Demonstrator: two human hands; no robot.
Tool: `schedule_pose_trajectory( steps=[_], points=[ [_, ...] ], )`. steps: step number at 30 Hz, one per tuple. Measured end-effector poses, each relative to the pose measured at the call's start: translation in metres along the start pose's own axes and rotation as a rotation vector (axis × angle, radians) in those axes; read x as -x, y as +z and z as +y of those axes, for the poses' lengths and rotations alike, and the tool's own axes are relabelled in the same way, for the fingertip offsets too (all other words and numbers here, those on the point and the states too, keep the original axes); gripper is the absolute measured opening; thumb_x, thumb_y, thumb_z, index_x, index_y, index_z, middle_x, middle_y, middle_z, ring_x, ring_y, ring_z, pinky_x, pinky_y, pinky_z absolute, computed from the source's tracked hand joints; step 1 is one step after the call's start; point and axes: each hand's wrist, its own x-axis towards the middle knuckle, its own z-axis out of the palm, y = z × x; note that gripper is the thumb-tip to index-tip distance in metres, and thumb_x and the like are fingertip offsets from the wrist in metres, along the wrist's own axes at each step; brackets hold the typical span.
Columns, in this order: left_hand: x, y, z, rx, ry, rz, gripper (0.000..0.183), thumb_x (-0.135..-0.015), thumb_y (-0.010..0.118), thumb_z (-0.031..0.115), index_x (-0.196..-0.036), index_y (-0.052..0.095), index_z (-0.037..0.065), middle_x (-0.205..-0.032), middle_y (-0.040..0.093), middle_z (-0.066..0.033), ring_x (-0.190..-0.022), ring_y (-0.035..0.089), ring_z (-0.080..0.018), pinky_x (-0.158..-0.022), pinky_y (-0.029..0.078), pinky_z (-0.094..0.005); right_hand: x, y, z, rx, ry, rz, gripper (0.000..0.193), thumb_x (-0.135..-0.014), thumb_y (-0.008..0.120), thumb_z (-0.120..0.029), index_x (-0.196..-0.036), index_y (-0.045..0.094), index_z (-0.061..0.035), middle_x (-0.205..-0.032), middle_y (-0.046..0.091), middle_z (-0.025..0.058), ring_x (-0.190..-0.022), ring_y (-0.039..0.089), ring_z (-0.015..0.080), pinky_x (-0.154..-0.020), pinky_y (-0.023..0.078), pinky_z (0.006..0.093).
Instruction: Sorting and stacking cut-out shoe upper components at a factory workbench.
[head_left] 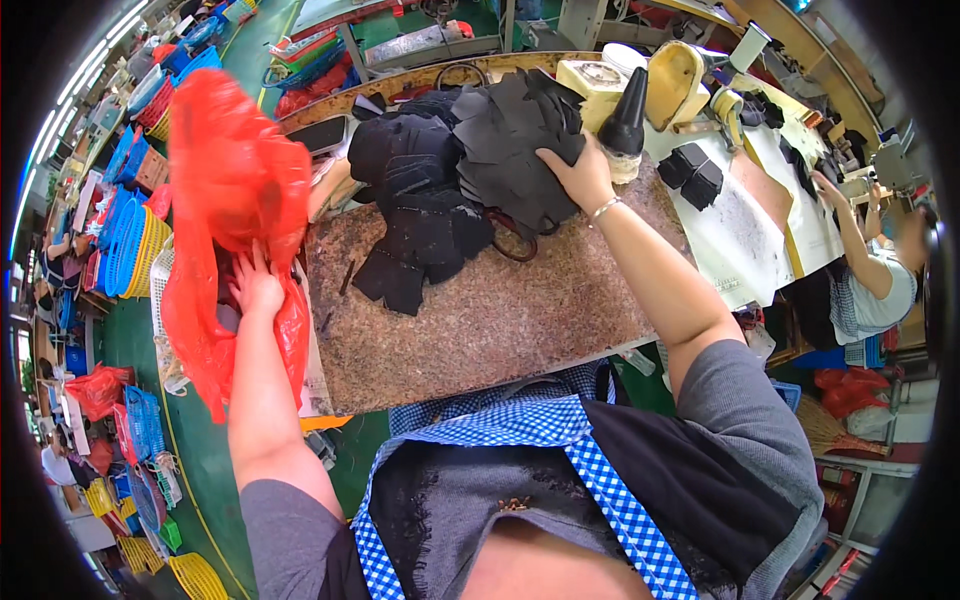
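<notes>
My left hand (256, 287) reaches into the mouth of a red plastic bag (235, 150), its fingers stretched out and partly covered by the film. Dark material shows faintly inside the bag. Across the work surface, my right hand (580, 175) grips the right edge of a loose stack of black cut pieces (515, 150), thumb on top and the other fingers partly hidden behind. More black pieces (410, 160) lie heaped to the left of that stack. Several flat ones (405, 265) spread toward me over the speckled stone slab (480, 335).
Scissors (515, 240) lie partly under the pieces. A black cone-shaped bottle (625, 115) and a white tub (625, 58) stand at the back right. Small black stacks (692, 172) rest on white sheets, where a co-worker (870, 270) sits. Blue baskets (120, 240) line the left.
</notes>
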Motion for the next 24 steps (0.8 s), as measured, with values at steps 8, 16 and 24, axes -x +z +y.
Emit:
schedule_pose_trajectory(
  steps=[8, 16, 24],
  points=[
    [0.04, -0.054, 0.014, 0.133, 0.163, -0.048, 0.053, -0.09, 0.059, 0.028, -0.139, 0.048, 0.009, -0.145, 0.041, -0.0213, -0.138, 0.036, -0.0356, -0.11, 0.032, -0.0515, 0.016, -0.031, -0.023, 0.523, -0.54, 0.451, 0.09, -0.073, 0.079, -0.021, -0.144, 0.03, 0.0024, -0.142, 0.039, 0.0254, -0.135, 0.036, 0.0363, -0.111, 0.03, 0.0465],
    [0.11, -0.144, 0.066, 0.304, 0.31, 0.047, 0.036, -0.089, 0.062, 0.017, -0.119, 0.06, -0.002, -0.126, 0.058, -0.0216, -0.116, 0.056, -0.0341, -0.1, 0.043, -0.04, -0.035, -0.034, -0.031, 0.635, -0.379, -0.15, 0.077, -0.065, 0.084, -0.022, -0.135, 0.051, -0.0152, -0.147, 0.039, 0.0152, -0.128, 0.047, 0.0366, -0.105, 0.041, 0.0394],
    [0.138, -0.146, 0.146, 0.933, 0.459, 0.079, 0.012, -0.087, 0.067, 0.006, -0.097, 0.066, -0.001, -0.083, 0.067, -0.0105, -0.072, 0.062, -0.0141, -0.066, 0.05, -0.0274, -0.014, -0.016, 0.002, 0.362, -0.668, -0.06, 0.021, -0.08, 0.07, -0.016, -0.095, 0.064, -0.0024, -0.106, 0.067, 0.0126, -0.098, 0.063, 0.0322, -0.086, 0.051, 0.0425]
  ],
)
